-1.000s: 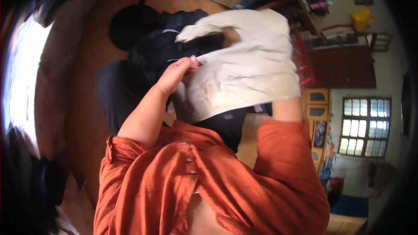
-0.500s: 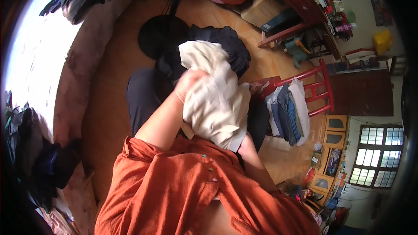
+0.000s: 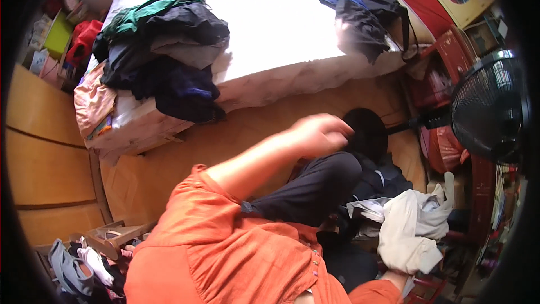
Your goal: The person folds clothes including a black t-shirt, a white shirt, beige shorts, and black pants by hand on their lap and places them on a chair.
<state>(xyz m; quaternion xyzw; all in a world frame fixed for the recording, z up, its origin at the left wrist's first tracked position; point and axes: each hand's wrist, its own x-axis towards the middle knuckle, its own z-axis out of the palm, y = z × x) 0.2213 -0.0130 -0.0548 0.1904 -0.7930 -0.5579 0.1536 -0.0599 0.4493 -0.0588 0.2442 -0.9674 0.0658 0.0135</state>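
Observation:
My left hand is raised over the wooden floor, blurred by motion, with its fingers loosely curled and nothing in it. It hovers in front of a round black fan base and above my dark trouser leg. A cream garment hangs crumpled at the lower right, over a heap of dark clothes. My right hand is mostly hidden beneath that garment and appears to grip its lower edge. My orange shirt fills the bottom of the view.
A bed with a white sheet lies ahead, with a pile of dark and green clothes at its left and dark garments at its right. A black standing fan and red furniture stand on the right. Shoes and a box lie at the lower left.
The view has swung toward the bed. My left hand has let go of the cream garment and moved up and away from it. The garment now hangs lower right.

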